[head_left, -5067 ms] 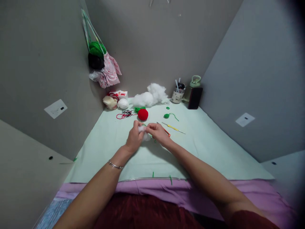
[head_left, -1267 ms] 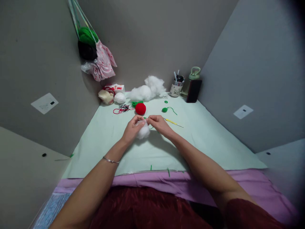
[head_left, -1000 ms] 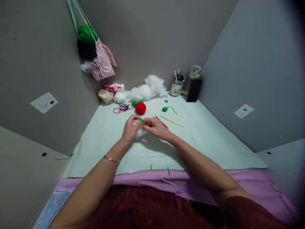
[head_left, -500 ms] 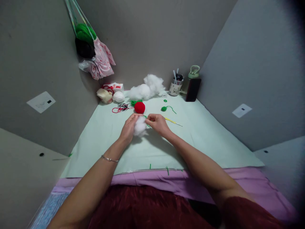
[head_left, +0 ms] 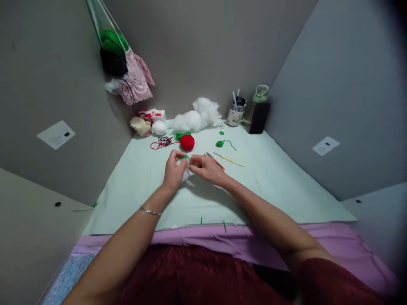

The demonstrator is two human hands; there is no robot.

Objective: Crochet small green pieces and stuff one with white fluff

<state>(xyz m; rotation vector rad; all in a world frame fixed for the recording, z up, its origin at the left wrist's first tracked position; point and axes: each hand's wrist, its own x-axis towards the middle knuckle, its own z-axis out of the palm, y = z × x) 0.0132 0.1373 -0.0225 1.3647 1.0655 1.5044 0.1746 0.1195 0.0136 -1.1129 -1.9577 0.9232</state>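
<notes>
My left hand (head_left: 174, 170) is closed around a tuft of white stuffing (head_left: 184, 174) and a small green crocheted piece (head_left: 185, 157), whose rim shows between thumb and fingers. Close against it, my right hand (head_left: 207, 169) pinches at the edge of the green piece; its fingertips partly hide what they grip. A red yarn ball (head_left: 187, 142) lies just beyond the hands. Beside the right hand are orange-handled snips (head_left: 219, 164), partly covered by it, and a yellow crochet hook (head_left: 229, 159).
A small green crocheted piece with a yarn tail (head_left: 219, 144) lies to the right. Behind are heaped white stuffing (head_left: 187, 122), a white yarn ball (head_left: 159, 128), a pen cup (head_left: 234, 117), a phone (head_left: 260, 118) and a bottle (head_left: 260, 98). A bag (head_left: 139, 78) hangs on the left wall.
My right hand has shifted left, against the left hand. The green rim now shows above the stuffing, less of which is visible. The orange-handled snips have come into view beside my right hand.
</notes>
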